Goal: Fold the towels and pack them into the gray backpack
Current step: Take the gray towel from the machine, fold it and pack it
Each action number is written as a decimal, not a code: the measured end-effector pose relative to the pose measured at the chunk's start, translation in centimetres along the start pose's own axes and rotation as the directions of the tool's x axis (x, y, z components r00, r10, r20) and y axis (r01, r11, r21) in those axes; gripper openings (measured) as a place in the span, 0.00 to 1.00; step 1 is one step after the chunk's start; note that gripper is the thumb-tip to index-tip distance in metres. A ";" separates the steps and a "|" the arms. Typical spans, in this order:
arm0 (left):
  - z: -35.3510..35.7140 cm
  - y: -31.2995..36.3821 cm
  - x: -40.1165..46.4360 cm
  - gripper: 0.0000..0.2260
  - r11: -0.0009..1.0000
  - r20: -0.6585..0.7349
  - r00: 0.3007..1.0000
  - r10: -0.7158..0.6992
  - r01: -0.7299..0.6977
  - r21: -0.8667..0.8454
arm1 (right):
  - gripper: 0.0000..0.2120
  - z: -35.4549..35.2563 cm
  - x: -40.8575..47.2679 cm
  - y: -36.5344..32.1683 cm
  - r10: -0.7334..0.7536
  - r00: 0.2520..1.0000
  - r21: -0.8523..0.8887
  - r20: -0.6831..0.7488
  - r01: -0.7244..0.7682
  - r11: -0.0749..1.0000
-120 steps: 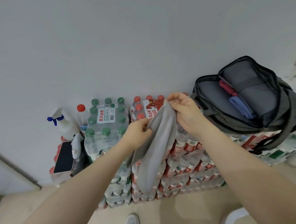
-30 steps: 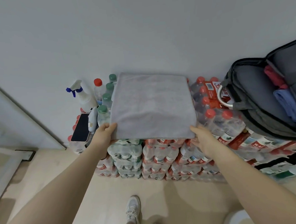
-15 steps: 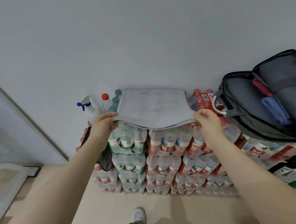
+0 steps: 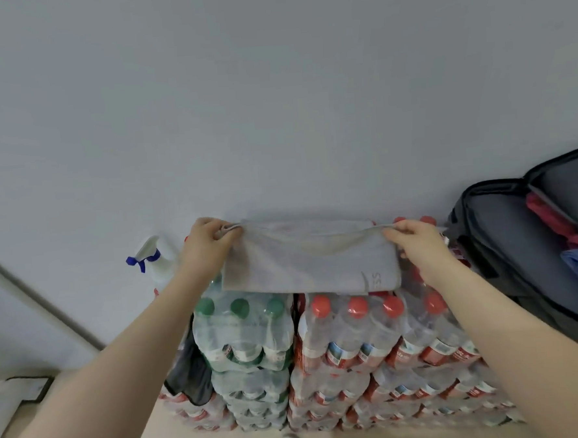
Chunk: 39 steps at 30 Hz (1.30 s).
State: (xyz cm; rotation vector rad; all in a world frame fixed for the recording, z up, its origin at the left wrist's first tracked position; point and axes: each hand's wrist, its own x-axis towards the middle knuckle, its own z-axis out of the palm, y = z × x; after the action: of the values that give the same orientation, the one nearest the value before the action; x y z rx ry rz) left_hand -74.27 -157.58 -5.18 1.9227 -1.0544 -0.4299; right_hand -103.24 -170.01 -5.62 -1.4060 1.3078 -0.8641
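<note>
Since half-second ago, near edge of gray towel (image 4: 309, 268) carried to far edge; my left hand (image 4: 204, 249) and right hand (image 4: 414, 241) pinch corners. First fold; next: press flat, fold again

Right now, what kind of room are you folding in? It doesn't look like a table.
Probably a storeroom or stock corner: the gray towel lies on stacked shrink-wrapped packs of bottled water against a bare wall, with a spray bottle alongside.
</note>
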 end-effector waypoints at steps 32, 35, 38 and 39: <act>5.0 -4.1 12.1 0.10 0.870 0.223 0.975 0.008 -0.117 0.479 | 0.11 5.3 11.1 2.2 -0.095 0.992 -0.795 -0.085 -0.010 0.606; 5.7 -3.1 10.6 0.13 0.698 0.190 0.924 0.332 -0.376 0.609 | 0.14 6.5 9.6 1.6 -0.280 0.959 -0.886 -0.050 0.087 0.455; 7.7 -1.5 8.4 0.20 0.626 0.365 0.780 0.508 -0.626 0.464 | 0.21 9.8 7.7 0.4 -0.270 0.919 -0.802 0.287 0.385 0.457; 8.5 -1.2 7.8 0.24 0.649 0.456 0.753 0.474 -0.649 0.397 | 0.24 11.0 7.0 0.4 -0.212 0.883 -0.774 0.418 0.469 0.425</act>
State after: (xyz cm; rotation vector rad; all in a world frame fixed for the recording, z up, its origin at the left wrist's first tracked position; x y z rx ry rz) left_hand -74.60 -168.11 -10.05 1.8600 -2.1060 -0.0612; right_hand -91.79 -174.79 -9.67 -2.5843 1.2969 -0.1632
